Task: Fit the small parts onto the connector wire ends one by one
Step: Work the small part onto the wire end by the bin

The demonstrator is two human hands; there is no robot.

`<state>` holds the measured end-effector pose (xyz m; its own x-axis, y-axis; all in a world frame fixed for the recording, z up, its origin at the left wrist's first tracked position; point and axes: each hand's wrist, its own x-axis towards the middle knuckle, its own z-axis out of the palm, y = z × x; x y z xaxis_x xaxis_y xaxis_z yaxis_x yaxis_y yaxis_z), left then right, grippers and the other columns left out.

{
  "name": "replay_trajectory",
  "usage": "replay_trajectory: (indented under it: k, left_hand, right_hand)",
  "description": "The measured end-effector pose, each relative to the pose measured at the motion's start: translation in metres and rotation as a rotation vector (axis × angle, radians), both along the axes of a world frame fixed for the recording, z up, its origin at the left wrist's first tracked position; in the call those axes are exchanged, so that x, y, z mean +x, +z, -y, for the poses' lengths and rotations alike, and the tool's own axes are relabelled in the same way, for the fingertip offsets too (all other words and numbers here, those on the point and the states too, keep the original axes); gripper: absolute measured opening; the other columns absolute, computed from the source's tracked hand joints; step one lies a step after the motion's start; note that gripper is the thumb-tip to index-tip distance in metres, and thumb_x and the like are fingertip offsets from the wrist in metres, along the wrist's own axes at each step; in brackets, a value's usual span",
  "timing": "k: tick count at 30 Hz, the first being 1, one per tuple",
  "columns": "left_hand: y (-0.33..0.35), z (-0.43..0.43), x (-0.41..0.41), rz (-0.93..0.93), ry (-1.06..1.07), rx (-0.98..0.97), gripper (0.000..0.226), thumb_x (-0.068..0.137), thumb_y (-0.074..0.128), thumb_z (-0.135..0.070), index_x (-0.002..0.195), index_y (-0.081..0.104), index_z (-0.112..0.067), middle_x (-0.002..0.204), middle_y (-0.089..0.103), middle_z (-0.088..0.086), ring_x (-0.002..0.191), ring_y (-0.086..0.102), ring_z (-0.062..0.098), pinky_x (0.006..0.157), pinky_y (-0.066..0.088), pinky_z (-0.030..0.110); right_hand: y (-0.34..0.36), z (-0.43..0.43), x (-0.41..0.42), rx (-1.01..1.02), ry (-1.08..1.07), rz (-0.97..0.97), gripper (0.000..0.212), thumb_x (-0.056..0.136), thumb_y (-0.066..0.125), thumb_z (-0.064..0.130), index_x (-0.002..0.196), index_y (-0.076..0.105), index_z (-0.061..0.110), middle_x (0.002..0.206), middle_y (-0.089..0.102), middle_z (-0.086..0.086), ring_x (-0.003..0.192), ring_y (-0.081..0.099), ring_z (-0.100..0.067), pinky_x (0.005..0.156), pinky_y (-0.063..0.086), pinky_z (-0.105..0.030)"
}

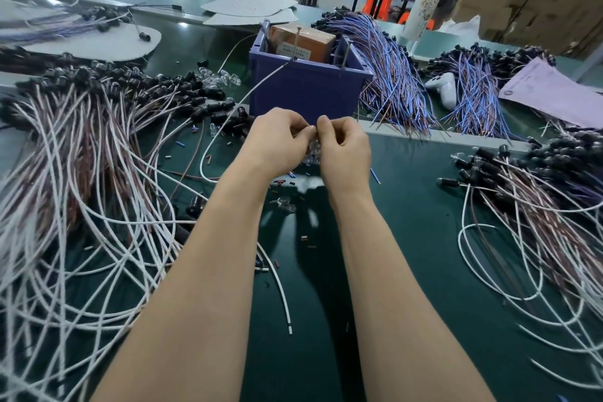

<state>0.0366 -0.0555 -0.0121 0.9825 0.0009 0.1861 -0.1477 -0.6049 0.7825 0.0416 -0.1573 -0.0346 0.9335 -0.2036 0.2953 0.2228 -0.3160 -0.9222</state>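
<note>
My left hand and my right hand meet fingertip to fingertip above the green table, in front of the blue bin. Both pinch something tiny between thumb and forefinger; the fingers hide what it is. A small heap of clear parts shows just under the hands. A white wire runs from the bin's rim down toward my left hand and loops on the table. Small red and blue sleeves lie scattered below the hands.
A big pile of white and brown wires with black connectors fills the left side. A similar pile lies at the right. Blue and purple wire bundles sit behind the bin, with a white bottle and a paper sheet.
</note>
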Motion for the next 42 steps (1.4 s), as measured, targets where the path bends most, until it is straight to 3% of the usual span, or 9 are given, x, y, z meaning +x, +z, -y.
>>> replay_trajectory:
  k: [6,9,11,13,15,20,34,37,42]
  left_hand:
    - [0.004,-0.007,-0.007,-0.003,-0.195,-0.151,0.013,0.095,0.055,-0.019,0.093,0.067,-0.015,0.081,0.07,0.0,0.081,0.065,0.018,0.085,0.054,0.039]
    - [0.013,0.014,-0.006,0.07,-0.238,-0.145,0.012,0.095,0.056,-0.018,0.09,0.066,-0.018,0.072,0.066,-0.008,0.075,0.063,0.012,0.084,0.054,0.034]
    - [0.016,0.02,-0.004,0.109,-0.144,-0.141,0.012,0.094,0.057,-0.022,0.088,0.067,-0.019,0.073,0.065,-0.008,0.078,0.064,0.012,0.086,0.053,0.035]
    - [0.013,0.013,-0.001,0.079,-0.109,-0.135,0.013,0.094,0.056,-0.022,0.09,0.068,-0.016,0.076,0.067,-0.004,0.08,0.065,0.016,0.083,0.054,0.037]
    - [0.008,0.004,0.0,0.023,-0.101,-0.097,0.015,0.095,0.054,-0.02,0.094,0.068,-0.014,0.083,0.07,0.001,0.083,0.066,0.018,0.084,0.054,0.037]
    - [-0.002,-0.004,0.003,-0.035,-0.056,-0.136,0.016,0.095,0.056,-0.021,0.102,0.067,-0.012,0.094,0.072,0.005,0.091,0.067,0.017,0.09,0.052,0.037]
    - [-0.008,-0.008,0.003,-0.03,-0.085,-0.2,0.017,0.094,0.058,-0.02,0.104,0.066,-0.008,0.085,0.07,0.003,0.074,0.064,0.006,0.066,0.045,0.015]
    - [-0.006,-0.008,0.001,0.008,-0.113,-0.272,0.011,0.094,0.058,-0.017,0.099,0.065,-0.01,0.076,0.066,-0.006,0.059,0.059,-0.008,0.058,0.042,0.006]
    - [-0.004,-0.012,-0.001,0.029,-0.127,-0.281,0.009,0.094,0.057,-0.014,0.096,0.065,-0.009,0.08,0.068,-0.001,0.066,0.06,-0.005,0.065,0.046,0.009]
  right_hand:
    - [0.0,0.01,0.005,0.692,0.313,-0.252,0.03,0.099,0.045,0.008,0.07,0.052,0.008,0.048,0.05,0.004,0.043,0.044,-0.005,0.047,0.038,-0.016]
    - [-0.006,-0.012,-0.001,0.572,0.318,-0.282,0.032,0.098,0.04,-0.001,0.072,0.049,0.015,0.059,0.056,0.002,0.055,0.054,-0.011,0.056,0.046,-0.022]
    - [-0.01,-0.015,-0.004,0.299,0.255,-0.249,0.034,0.094,0.046,-0.005,0.073,0.049,0.022,0.071,0.057,0.005,0.068,0.056,-0.011,0.067,0.051,-0.026]
    - [-0.009,-0.004,0.002,0.198,0.196,-0.169,0.036,0.092,0.045,-0.005,0.064,0.051,0.017,0.058,0.051,0.006,0.056,0.046,-0.009,0.055,0.042,-0.024]
    - [-0.006,0.003,0.006,0.229,0.161,-0.154,0.033,0.093,0.044,-0.002,0.063,0.053,0.009,0.054,0.046,-0.001,0.054,0.038,-0.014,0.052,0.032,-0.026]
    - [-0.004,0.004,0.004,0.609,0.259,-0.253,0.028,0.1,0.044,0.012,0.079,0.062,0.006,0.065,0.064,-0.004,0.057,0.059,-0.011,0.056,0.052,-0.019]
    - [-0.001,0.022,0.003,0.62,0.402,-0.302,0.018,0.095,0.053,0.009,0.082,0.065,0.007,0.065,0.07,0.001,0.062,0.066,-0.008,0.065,0.054,-0.017]
    - [0.004,0.016,0.003,0.773,0.382,-0.313,0.025,0.094,0.054,0.007,0.072,0.066,0.008,0.062,0.068,-0.001,0.059,0.064,-0.009,0.063,0.055,-0.018]
    - [0.007,0.005,0.004,0.93,0.291,-0.394,0.026,0.093,0.056,0.005,0.068,0.062,0.008,0.057,0.066,-0.001,0.053,0.062,-0.008,0.055,0.053,-0.017]
